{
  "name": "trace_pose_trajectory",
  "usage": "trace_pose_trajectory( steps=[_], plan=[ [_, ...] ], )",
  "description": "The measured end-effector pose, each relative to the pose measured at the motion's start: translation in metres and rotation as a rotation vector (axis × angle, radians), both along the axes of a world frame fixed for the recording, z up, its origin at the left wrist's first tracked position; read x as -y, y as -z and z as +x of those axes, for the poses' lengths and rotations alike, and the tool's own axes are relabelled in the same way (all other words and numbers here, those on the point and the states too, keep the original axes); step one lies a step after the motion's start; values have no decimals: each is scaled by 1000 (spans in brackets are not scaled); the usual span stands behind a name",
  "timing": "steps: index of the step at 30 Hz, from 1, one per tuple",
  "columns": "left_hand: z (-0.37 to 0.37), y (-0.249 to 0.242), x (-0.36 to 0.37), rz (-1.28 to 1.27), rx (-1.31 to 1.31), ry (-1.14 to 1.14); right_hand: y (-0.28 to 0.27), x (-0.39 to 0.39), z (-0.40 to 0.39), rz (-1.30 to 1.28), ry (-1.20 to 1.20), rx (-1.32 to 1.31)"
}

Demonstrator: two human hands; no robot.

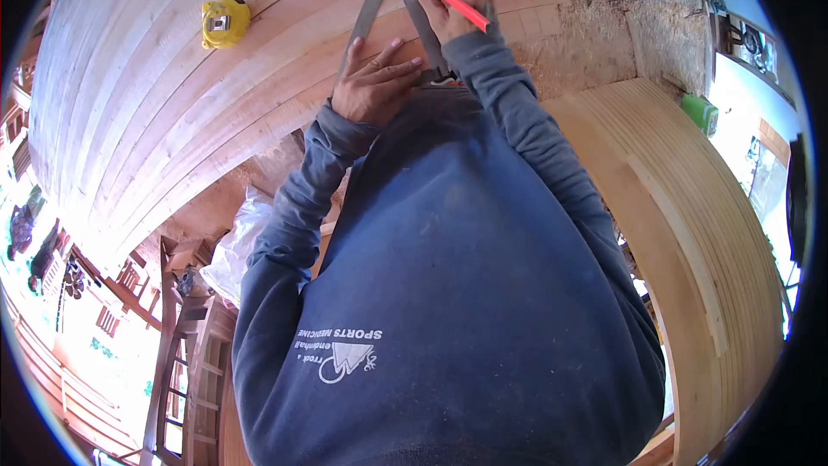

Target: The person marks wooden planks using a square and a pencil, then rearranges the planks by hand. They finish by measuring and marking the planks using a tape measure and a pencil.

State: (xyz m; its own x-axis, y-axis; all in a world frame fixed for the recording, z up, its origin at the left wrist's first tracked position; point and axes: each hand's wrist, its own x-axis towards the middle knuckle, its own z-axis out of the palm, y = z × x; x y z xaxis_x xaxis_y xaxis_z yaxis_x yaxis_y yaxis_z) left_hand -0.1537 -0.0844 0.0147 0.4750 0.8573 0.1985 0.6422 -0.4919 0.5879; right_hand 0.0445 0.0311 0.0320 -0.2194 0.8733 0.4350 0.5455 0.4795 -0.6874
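Observation:
A grey metal triangular square (373,10) lies on the wooden boards (297,0) at the top of the view. My left hand (377,86) rests on its lower left part with the fingers spread and holds nothing. Along the square's right edge, my right hand (450,4) is closed around a red pencil (463,9), its tip near the edge close to the top corner. A yellow tape measure (226,23) sits on the boards to the left of the square.
Sawdust covers the surface (591,47) at the upper right. Wide light-wood panels (690,181) stand at the right, near a green box (699,115). A plastic bag (240,242) and wooden frames (200,362) are at the lower left.

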Motion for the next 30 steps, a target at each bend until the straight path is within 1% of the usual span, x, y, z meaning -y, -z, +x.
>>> trace_pose_trajectory(
  steps=[2,5,8,11,14,17,20,22,24,26,28,30],
  plan=[
    [-2,0,-3,-5,2,4,-3,1,1,-26,-5,6],
    [0,-2,-2,-2,7,-8,-2,26,15,-83,0,12],
    [0,-3,-4,-4,16,-2,-1,8,1,15,20,-31],
    [1,-3,-1,-4,14,-1,4,-32,-18,33,43,-32],
    [-2,1,-4,-1,7,12,-1,-33,-14,10,22,3],
    [-1,-3,-4,-29,9,-5,4,-18,0,-63,-21,-14],
    [1,-8,-2,-69,19,-8,5,-38,-16,3,9,-101],
    [0,-9,-3,-53,21,6,4,-39,-26,-110,32,-84],
    [2,-2,-5,-17,9,6,-6,-47,-15,-176,35,-30],
    [2,0,-4,-5,-3,3,-13,-28,-3,-234,5,50],
    [2,-2,-5,-12,-13,29,-10,-23,-4,-297,8,10],
    [1,-11,-6,-86,-15,60,44,-35,-18,-50,4,-219]
  ],
)
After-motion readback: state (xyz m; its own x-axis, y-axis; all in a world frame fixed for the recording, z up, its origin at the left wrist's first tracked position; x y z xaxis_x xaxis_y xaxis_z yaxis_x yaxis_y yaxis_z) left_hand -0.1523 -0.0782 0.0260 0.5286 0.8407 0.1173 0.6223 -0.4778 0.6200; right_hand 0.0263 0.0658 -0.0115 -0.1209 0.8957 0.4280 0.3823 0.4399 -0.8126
